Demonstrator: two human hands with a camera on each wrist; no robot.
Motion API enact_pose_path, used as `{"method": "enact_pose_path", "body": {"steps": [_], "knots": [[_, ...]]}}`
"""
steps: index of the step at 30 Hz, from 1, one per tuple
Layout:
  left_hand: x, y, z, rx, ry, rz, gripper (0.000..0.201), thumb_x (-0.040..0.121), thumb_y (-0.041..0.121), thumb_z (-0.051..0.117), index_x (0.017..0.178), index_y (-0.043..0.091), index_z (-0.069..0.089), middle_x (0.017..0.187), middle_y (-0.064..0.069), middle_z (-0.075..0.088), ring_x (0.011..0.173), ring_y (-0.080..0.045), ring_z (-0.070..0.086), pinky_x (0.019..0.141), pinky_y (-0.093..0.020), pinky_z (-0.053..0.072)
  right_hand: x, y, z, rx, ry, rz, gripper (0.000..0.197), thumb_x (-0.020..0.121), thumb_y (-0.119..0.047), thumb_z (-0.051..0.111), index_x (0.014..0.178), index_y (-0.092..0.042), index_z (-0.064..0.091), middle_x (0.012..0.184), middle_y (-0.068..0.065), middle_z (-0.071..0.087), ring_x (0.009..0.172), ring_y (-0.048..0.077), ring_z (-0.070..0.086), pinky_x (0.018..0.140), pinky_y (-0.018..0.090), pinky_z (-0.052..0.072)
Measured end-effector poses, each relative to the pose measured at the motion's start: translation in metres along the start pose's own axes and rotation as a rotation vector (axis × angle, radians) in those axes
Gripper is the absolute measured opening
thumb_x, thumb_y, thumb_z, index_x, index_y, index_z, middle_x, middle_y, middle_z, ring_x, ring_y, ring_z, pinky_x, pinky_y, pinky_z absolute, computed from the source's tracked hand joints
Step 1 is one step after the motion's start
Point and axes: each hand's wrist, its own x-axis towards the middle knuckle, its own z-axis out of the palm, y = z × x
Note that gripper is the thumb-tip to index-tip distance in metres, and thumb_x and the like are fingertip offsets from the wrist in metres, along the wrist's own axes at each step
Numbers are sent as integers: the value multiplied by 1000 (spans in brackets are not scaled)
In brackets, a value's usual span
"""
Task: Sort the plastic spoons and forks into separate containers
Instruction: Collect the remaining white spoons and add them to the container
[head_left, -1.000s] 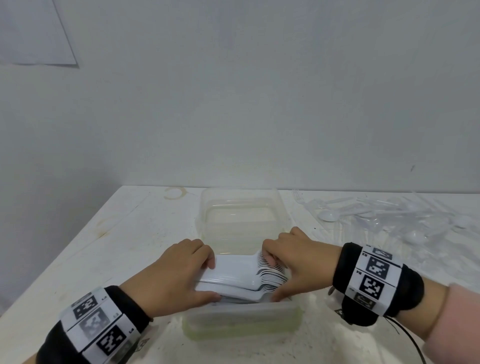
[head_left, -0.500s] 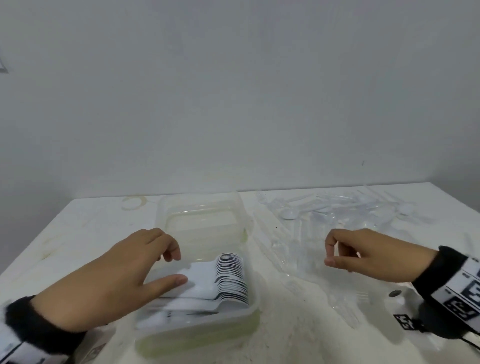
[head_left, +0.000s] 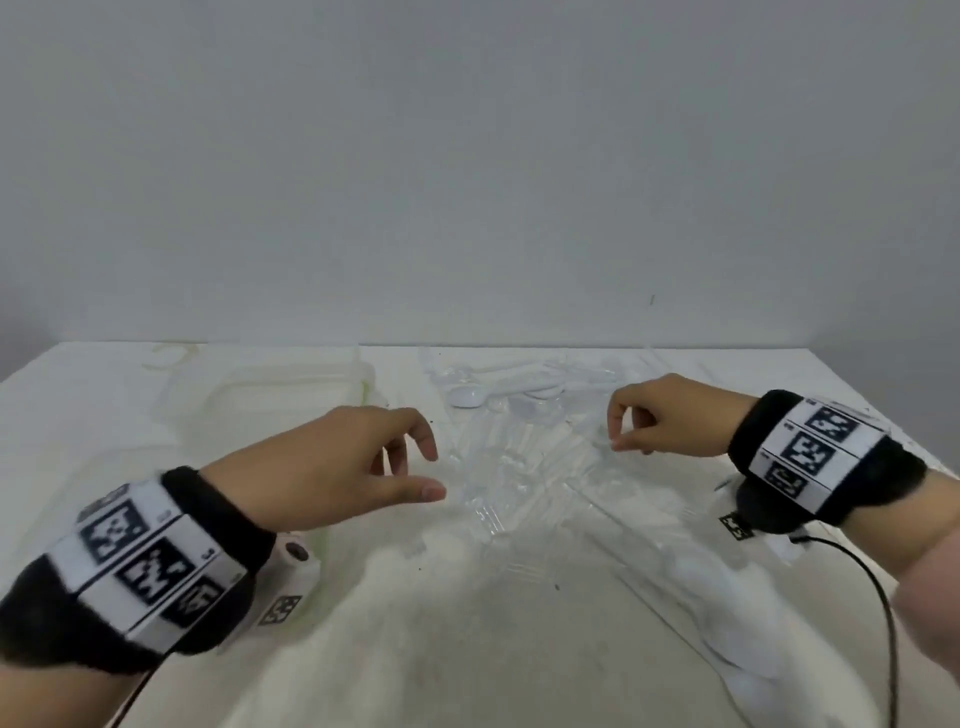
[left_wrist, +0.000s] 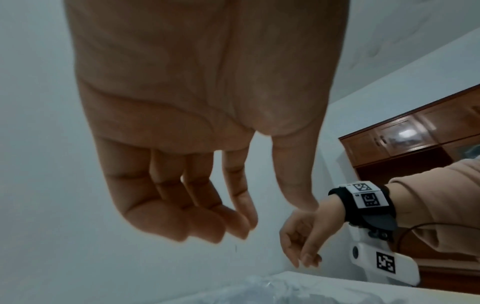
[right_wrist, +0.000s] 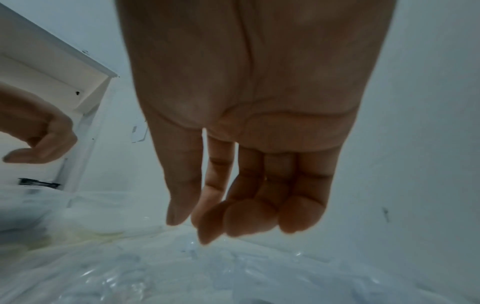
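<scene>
A loose pile of clear plastic cutlery (head_left: 519, 467) lies on the white table, with a white spoon (head_left: 467, 397) at its far edge. My left hand (head_left: 431, 470) hovers at the pile's left side, fingers loosely curled, holding nothing; the left wrist view shows this hand (left_wrist: 272, 218) empty. My right hand (head_left: 621, 434) hangs over the pile's right part, also loosely curled and empty, as the right wrist view shows this hand (right_wrist: 202, 226) above the cutlery (right_wrist: 207, 273). A translucent container (head_left: 291, 384) stands at the back left. My left forearm hides the near container.
Blurred white spoons (head_left: 727, 597) lie at the near right. A black cable (head_left: 883, 597) runs from the right wristband. The table's far edge meets a plain wall. The near middle of the table (head_left: 441, 649) is bare white surface.
Both hands let go of the stack of white cutlery in the near container and moved right to the loose pile. The head view swung right, so that container left the picture.
</scene>
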Motion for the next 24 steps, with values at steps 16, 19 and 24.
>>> {"method": "enact_pose_path", "body": {"steps": [16,19,24], "knots": [[100,126,134,71,-343,333,48,71,38,83,114,33,62,110,8,51,104,-11,43,94,-28,43,-55,71,31,-84,-263,-159,22,84,-32,71,71,-28,53,77,-9,60,63,3,49,60,15,38],[105,132,144,157,-364,362,49,71,37,84,113,28,60,112,6,53,104,-13,45,90,-26,41,-82,82,36,-5,-231,-99,25,84,-32,71,69,-29,52,80,-7,63,62,3,49,61,17,40],[110,134,148,151,-385,386,40,73,32,83,105,24,62,103,7,53,99,-14,48,88,-30,44,-111,88,52,97,-197,-22,21,83,-31,73,72,-28,55,86,-1,69,68,7,55,69,24,48]]}}
